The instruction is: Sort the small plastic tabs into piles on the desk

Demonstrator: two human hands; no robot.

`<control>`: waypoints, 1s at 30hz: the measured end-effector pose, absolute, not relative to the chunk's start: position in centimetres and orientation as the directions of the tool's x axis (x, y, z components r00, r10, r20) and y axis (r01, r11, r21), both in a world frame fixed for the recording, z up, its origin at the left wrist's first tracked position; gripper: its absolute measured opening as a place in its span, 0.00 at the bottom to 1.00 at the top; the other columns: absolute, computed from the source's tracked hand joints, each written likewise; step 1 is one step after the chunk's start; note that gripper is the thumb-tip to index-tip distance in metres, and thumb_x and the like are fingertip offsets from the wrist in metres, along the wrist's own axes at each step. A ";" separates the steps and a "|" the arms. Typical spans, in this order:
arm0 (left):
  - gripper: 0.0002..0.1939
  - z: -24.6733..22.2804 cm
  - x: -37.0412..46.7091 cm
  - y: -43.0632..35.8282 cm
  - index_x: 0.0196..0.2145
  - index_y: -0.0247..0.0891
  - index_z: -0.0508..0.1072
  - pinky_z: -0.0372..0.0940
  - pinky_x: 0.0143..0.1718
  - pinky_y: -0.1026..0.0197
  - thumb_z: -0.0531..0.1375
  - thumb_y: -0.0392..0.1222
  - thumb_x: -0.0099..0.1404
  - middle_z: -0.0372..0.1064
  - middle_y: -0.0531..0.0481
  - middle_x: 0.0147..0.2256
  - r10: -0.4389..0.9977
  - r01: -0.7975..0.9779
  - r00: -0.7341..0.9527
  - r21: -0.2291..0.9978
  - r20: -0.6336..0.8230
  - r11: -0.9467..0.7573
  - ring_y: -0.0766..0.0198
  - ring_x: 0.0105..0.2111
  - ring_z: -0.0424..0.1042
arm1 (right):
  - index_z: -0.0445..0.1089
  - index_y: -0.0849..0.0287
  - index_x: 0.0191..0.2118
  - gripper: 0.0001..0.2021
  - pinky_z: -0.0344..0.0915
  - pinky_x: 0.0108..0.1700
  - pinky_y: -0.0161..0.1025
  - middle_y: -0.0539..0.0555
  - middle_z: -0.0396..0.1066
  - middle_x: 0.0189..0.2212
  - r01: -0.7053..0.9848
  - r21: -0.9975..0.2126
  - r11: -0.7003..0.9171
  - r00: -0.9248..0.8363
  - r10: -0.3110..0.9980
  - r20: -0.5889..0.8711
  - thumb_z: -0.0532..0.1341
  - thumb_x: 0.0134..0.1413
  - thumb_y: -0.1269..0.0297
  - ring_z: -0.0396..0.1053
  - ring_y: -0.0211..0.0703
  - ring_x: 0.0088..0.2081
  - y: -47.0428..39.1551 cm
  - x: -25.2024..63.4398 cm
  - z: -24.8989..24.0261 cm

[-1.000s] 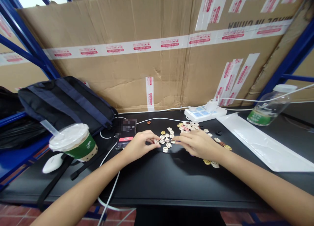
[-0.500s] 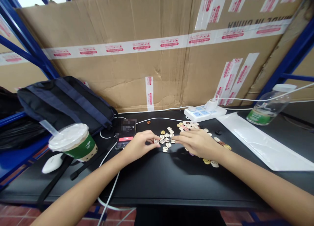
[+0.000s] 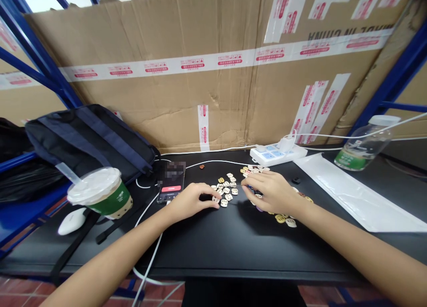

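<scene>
My left hand (image 3: pixel 195 199) has its thumb and forefinger around a small cream bead-like piece (image 3: pixel 216 200) with dark openings, close to the table top. Between the fingertips of my right hand (image 3: pixel 268 192) is a thin metal tool (image 3: pixel 236 185); its slender tip points left over the pieces, and its exact kind is not clear. Several similar cream pieces (image 3: pixel 228 197) and a yellow one (image 3: pixel 221 180) lie between my hands. Beyond and below my right hand are more cream, pink and yellow pieces (image 3: pixel 280 218), partly covered by it.
A lidded drink cup (image 3: pixel 108 196) and a phone (image 3: pixel 171 182) stand left, before a dark backpack (image 3: pixel 90 138). White cables cross the table (image 3: pixel 213 249). A power strip (image 3: pixel 278 154), white sheet (image 3: pixel 353 191) and clear bottle (image 3: pixel 356 151) are right. Cardboard (image 3: pixel 160 102) forms the back.
My left hand has come slightly nearer the front edge with the cream piece. My right hand has drawn slightly right, and its thin tool now shows more clearly.
</scene>
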State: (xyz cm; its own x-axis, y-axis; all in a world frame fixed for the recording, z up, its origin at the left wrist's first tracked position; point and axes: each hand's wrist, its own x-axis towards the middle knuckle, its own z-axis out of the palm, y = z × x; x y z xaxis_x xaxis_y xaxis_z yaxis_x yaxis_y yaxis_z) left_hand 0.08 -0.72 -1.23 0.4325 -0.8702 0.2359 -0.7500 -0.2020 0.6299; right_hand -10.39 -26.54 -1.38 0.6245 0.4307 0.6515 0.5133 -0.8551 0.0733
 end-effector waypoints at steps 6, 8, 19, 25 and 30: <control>0.15 -1.5 0.2 -0.8 0.45 0.43 0.80 0.66 0.48 0.59 0.69 0.46 0.61 0.78 0.48 0.43 -0.868 -0.730 0.448 0.648 0.212 -0.218 0.59 0.45 0.75 | 0.71 0.58 0.36 0.08 0.58 0.37 0.39 0.51 0.75 0.31 0.513 0.080 -0.855 0.610 0.429 0.666 0.55 0.63 0.70 0.70 0.40 0.31 -26.3 -10.5 -1.3; 0.16 -1.4 0.2 -0.7 0.46 0.42 0.80 0.67 0.49 0.59 0.69 0.47 0.61 0.78 0.48 0.43 -0.872 -0.731 0.442 0.648 0.212 -0.213 0.59 0.45 0.75 | 0.71 0.58 0.36 0.08 0.59 0.36 0.39 0.51 0.76 0.30 0.513 0.079 -0.854 0.611 0.429 0.665 0.55 0.63 0.70 0.70 0.40 0.30 -26.3 -10.5 -1.3; 0.12 0.1 0.1 -0.1 0.48 0.39 0.78 0.66 0.51 0.59 0.63 0.37 0.66 0.76 0.47 0.44 -0.933 -0.819 0.301 0.555 0.195 -0.148 0.62 0.44 0.75 | 0.72 0.59 0.36 0.08 0.59 0.38 0.40 0.52 0.76 0.32 0.513 0.082 -0.855 0.615 0.432 0.660 0.55 0.62 0.69 0.71 0.41 0.32 -26.4 -10.5 -1.4; 0.11 0.0 0.5 0.0 0.46 0.39 0.78 0.68 0.47 0.60 0.60 0.35 0.67 0.75 0.47 0.41 -0.926 -0.849 0.323 0.493 0.194 -0.192 0.63 0.41 0.74 | 0.72 0.59 0.36 0.08 0.59 0.38 0.39 0.51 0.76 0.32 0.509 0.075 -0.858 0.622 0.426 0.657 0.55 0.62 0.69 0.71 0.41 0.32 -26.5 -10.5 -1.4; 0.11 0.4 0.3 0.2 0.45 0.39 0.78 0.67 0.47 0.59 0.60 0.35 0.65 0.73 0.47 0.41 -0.920 -0.863 0.330 0.463 0.211 -0.203 0.62 0.41 0.73 | 0.72 0.59 0.35 0.08 0.58 0.37 0.39 0.51 0.75 0.31 0.508 0.085 -0.857 0.614 0.429 0.663 0.55 0.63 0.69 0.70 0.40 0.31 -26.4 -10.5 -1.4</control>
State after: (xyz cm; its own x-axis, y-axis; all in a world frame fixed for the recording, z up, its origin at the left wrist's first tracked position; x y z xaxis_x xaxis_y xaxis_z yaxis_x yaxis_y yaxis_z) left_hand 0.28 0.20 0.42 0.3301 -0.9201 0.2108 -0.8626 -0.2034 0.4631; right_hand -10.51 -26.45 -1.36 0.6136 0.4289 0.6629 0.5079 -0.8573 0.0845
